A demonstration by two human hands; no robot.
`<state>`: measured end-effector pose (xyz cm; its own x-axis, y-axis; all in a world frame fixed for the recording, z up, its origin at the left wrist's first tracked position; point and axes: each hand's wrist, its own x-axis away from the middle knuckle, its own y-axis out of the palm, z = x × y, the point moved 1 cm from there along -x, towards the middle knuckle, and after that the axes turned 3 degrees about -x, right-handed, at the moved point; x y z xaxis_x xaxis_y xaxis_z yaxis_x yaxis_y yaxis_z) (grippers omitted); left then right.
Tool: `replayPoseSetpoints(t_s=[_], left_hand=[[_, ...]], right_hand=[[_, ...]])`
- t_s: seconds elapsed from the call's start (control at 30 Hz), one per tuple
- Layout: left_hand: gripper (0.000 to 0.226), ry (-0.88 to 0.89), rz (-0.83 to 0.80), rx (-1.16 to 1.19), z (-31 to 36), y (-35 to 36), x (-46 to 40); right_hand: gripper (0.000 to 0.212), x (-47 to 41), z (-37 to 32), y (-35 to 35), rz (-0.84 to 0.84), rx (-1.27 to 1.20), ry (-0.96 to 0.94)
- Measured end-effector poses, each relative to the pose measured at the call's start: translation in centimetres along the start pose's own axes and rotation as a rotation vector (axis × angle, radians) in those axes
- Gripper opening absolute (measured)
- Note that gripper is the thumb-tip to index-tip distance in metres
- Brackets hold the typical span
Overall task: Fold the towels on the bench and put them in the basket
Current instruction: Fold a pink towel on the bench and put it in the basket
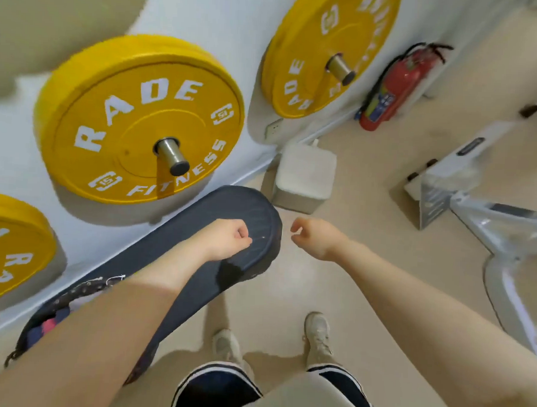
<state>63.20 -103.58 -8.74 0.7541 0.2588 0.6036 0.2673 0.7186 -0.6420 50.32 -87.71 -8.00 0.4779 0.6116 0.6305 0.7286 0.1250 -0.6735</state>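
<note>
My left hand (225, 240) curled in fist over dark bench (172, 260), holding nothing. My right hand (313, 240) curled, empty, above floor (367, 226).

Bare forearms with no sleeves, left hand (228, 240) and right hand (313, 237) without rings or watch, dark navy shorts (219, 392) with white side stripes, pale worn sneakers (318, 333) at lower centre
</note>
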Motion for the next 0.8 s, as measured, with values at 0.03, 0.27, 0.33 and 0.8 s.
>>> replayPoseSetpoints(t_s=[0.03, 0.27, 0.33, 0.8], left_hand=[[0.016, 0.045, -0.014, -0.041, 1.9, -0.5, 0.0], [0.018, 0.318, -0.076, -0.239, 17.7, 2.0, -2.7], [0.021, 0.38, -0.095, -0.272, 23.3, 4.9, -3.8], [0.019, 0.76, -0.332, -0.372, 63.8, 29.2, -6.6]], right_hand=[[0.035, 1.5, 1.0, -0.6, 0.033, -0.039, 0.029], [0.038, 10.7, 14.4, -3.6, 0.225, -0.221, 0.218], [0.037, 13.5, 19.6, -4.4, 0.267, -0.267, 0.265], [0.027, 36.3, 55.7, -8.8, 0.539, -0.624, 0.627]])
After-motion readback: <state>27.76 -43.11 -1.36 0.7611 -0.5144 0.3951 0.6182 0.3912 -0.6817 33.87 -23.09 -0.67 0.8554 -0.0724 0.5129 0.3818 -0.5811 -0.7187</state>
